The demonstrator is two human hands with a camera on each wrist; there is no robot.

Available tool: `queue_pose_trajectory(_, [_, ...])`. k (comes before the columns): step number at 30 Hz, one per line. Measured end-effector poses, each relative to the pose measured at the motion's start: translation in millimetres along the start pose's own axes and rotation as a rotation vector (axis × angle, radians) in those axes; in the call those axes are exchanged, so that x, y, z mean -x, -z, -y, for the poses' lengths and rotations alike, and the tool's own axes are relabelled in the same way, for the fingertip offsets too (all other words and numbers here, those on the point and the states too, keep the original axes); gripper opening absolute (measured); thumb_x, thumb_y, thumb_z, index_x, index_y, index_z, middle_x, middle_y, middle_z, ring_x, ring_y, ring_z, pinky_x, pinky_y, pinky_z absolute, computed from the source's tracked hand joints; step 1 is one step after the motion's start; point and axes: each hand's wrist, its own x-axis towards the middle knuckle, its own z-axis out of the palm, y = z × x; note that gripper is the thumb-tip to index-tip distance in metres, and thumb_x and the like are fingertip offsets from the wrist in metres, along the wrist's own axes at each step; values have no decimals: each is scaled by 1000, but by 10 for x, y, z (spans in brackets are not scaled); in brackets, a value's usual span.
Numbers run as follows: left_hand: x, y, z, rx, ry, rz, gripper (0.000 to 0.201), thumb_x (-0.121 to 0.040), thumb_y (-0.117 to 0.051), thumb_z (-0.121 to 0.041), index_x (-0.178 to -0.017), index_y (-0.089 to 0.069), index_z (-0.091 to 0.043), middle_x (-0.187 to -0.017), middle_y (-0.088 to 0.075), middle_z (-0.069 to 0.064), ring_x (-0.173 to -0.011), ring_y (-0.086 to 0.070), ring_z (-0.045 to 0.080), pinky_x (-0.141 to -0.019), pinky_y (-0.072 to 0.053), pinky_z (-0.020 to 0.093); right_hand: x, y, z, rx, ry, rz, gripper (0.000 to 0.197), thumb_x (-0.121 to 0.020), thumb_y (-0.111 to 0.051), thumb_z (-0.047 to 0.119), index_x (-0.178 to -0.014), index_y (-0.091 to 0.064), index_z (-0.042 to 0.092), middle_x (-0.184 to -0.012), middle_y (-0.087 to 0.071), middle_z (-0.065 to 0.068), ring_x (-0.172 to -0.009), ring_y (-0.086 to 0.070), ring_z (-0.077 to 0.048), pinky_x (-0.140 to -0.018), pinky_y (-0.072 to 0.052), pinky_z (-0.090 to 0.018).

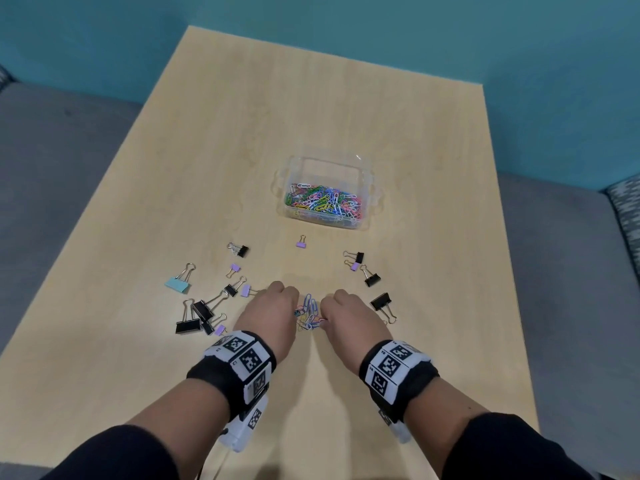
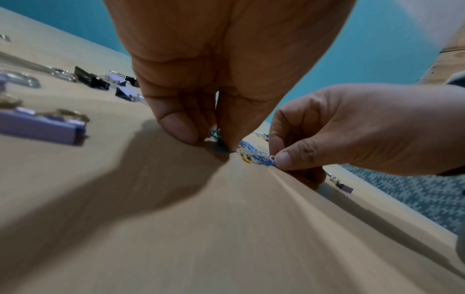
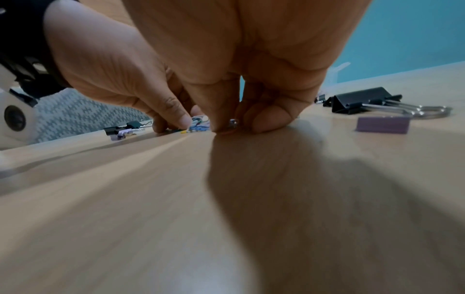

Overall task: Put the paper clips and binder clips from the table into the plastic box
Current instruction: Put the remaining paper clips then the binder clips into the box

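Your left hand [image 1: 273,311] and right hand [image 1: 349,315] curled, seemingly pinching the loose paper clips [image 1: 308,313] lying at six o'clock of the plastic box [image 1: 327,194]; light, slippery wire, best gathered bunched.

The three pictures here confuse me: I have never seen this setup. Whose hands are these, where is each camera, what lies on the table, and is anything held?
No machine: a person works bare-handed, with marker bands and small cameras strapped to both wrists. The big picture comes from a head camera looking down; the other two look along each hand from its wrist. On the table stands a clear plastic box already holding many coloured paper clips. Black, purple and one light blue binder clip lie scattered nearer the person. Between the hands sits a small pile of paper clips. The left hand and right hand both have fingertips curled down, pinching clips from that pile.
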Motion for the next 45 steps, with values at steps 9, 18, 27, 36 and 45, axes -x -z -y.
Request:
queue_pose_trajectory(9, [54,35,-48,-52,19,34,20,-80,-46,-2,-77,-34,-17,-75,-30,-2,-70,-35,21,-59,-27,31,25,80,148,356,78,80,39,-35,-77,5,-70,-59,12,-61,-54,-6,-50,-52,-23,-42,-25,-26])
queue_pose_trajectory(18, [19,37,21,105,98,68,9,-83,-45,-11,-79,-47,-18,-78,-51,-2,-71,-49,21,-60,-37,30,-46,86,106,310,76,95,39,-38,-80,12,-68,-56,14,-59,-53,-3,-47,-48,-21,-40,-17,-25])
queue_pose_trajectory(27, [117,30,116,132,21,29,10,-83,-50,-14,-75,-45,-14,-73,-49,-1,-67,-48,23,-59,-40,35,9,97,90,111,41,102,19,-76,-53,2,-93,-51,11,-97,-47,-9,-72,-33,-24,-50,-25,-32])
queue_pose_trajectory(36, [114,155,112,232,-9,11,19,-83,-57,-17,-70,-44,-19,-68,-48,-4,-64,-45,18,-57,-33,30,74,107,108,-44,66,193,28,-71,-42,-3,-86,-35,19,-89,-43,-4,-75,-39,-26,-53,-28,-32])
queue_pose_trajectory(45, [-858,1133,-77,386,-27,-247,15,-73,-68,-13,-66,-56,-17,-61,-59,-3,-63,-55,21,-56,-37,29,-917,1203,-286,-762,-293,-264,19,-70,-59,1,-68,-49,18,-60,-53,3,-57,-50,-20,-58,-48,-38])
